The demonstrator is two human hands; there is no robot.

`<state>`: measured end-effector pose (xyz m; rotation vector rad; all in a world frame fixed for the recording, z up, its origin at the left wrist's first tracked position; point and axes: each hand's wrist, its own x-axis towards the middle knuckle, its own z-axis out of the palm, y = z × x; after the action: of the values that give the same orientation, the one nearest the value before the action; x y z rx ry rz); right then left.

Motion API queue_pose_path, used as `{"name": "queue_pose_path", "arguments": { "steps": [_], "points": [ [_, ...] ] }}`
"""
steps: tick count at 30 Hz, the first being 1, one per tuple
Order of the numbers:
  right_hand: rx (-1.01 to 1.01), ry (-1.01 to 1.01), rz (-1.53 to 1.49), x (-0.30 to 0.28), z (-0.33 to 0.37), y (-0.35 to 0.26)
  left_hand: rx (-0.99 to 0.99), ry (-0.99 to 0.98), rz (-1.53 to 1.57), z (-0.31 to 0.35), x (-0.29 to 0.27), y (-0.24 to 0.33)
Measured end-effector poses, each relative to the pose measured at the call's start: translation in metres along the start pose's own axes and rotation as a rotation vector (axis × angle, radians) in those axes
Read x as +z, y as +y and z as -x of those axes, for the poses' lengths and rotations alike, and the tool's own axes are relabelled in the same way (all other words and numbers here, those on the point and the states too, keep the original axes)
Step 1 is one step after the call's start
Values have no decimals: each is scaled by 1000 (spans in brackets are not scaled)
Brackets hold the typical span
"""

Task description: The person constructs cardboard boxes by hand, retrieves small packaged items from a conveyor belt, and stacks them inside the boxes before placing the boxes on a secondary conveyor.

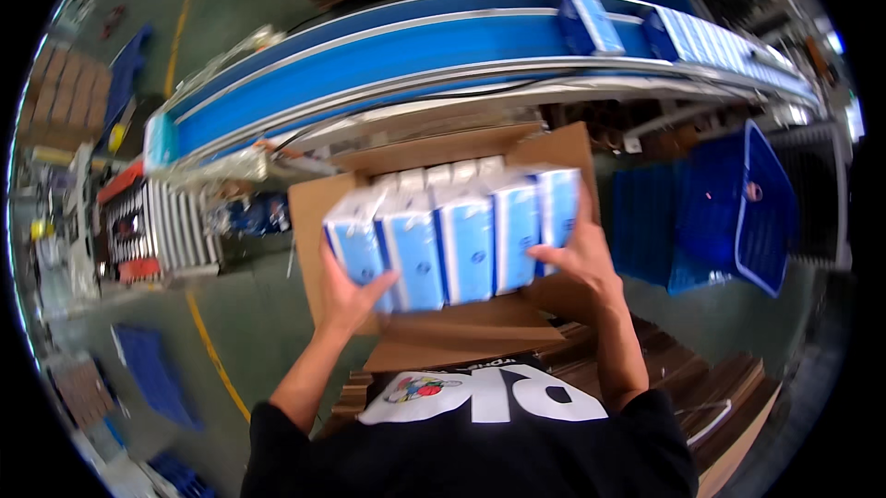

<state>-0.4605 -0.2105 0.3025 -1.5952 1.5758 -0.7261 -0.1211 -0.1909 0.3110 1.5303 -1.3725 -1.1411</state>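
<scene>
Between my two hands is a row of several light blue and white soft packs, which look like tissue packs, slightly blurred. My left hand presses against the left end, thumb across the front face. At the right end, my right hand grips the last pack, its thumb also on the front. The row is over an open cardboard box with its flaps spread outward. Behind the held row, white tops of more packs show inside the box. The held row hides most of the interior.
A blue conveyor runs across beyond the box, carrying a standing pack and a row of packs at its right. Blue crates stand to the right. Flattened brown cardboard is stacked near me at lower right.
</scene>
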Motion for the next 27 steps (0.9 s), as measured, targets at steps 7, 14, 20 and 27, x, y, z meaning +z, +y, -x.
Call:
{"name": "queue_pose_path", "arguments": {
  "steps": [7, 14, 20, 27],
  "points": [
    [308, -1215, 741, 133, -11, 120, -675, -1166, -700, -12, 38, -231],
    [116, -1000, -282, 2, -115, 39, -870, -1358, -694, -51, 57, -177],
    [149, 562, -227, -277, -245, 152, -455, -1190, -510, -15, 54, -168],
    [588, 614, 719, -355, -302, 191, -524, -938, -472, -15, 63, -80]
  ]
}}
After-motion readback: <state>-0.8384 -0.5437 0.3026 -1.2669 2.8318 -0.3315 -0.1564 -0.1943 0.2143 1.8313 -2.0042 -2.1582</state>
